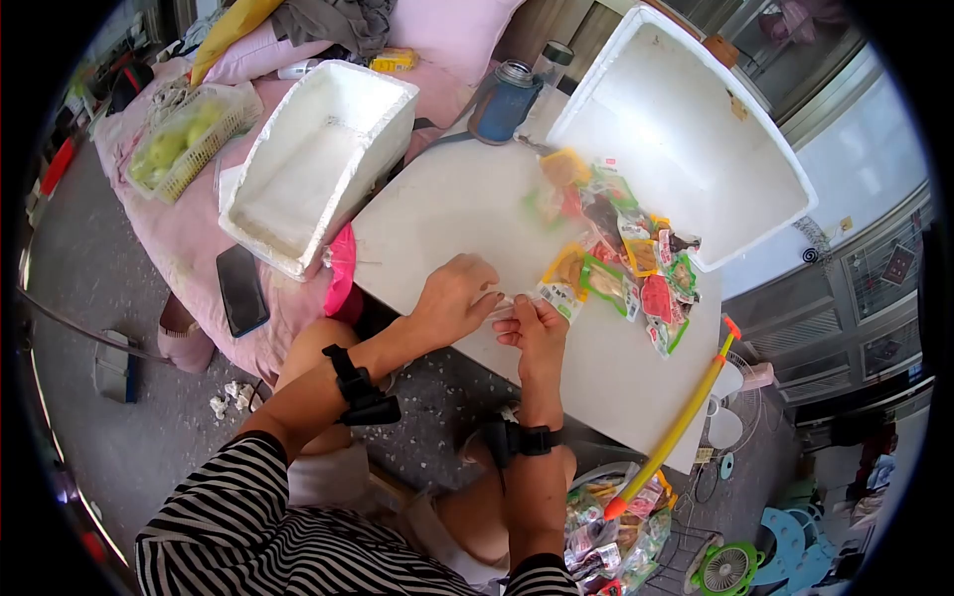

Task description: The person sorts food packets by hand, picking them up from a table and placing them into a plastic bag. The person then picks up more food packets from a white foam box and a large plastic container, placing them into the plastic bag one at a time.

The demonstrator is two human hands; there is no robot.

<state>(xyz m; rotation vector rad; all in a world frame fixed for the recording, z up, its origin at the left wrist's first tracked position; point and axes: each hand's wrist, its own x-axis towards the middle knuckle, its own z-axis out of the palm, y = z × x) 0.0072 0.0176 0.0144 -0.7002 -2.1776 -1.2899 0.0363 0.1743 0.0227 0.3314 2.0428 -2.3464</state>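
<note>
Over the near part of the white table (pixel 427 214), my left hand (pixel 455 298) and my right hand (pixel 537 336) are close together. A small piece of clear, thin plastic (pixel 505 305) is pinched between the fingertips of both. Just beyond my right fingers is a white and green snack packet (pixel 562 298), overlapped by them in this view. A heap of small colourful snack packets (pixel 641 253) lies farther right on the table. Both wrists wear black straps.
A large white foam box (pixel 686 129) stands tilted behind the packets. Another foam box (pixel 318 149) rests on the pink bed at left, near a phone (pixel 241 290). A blue bottle (pixel 505 104) stands at the back. A yellow stick (pixel 681 417) crosses the table's right edge above a packet-filled bag (pixel 616 536).
</note>
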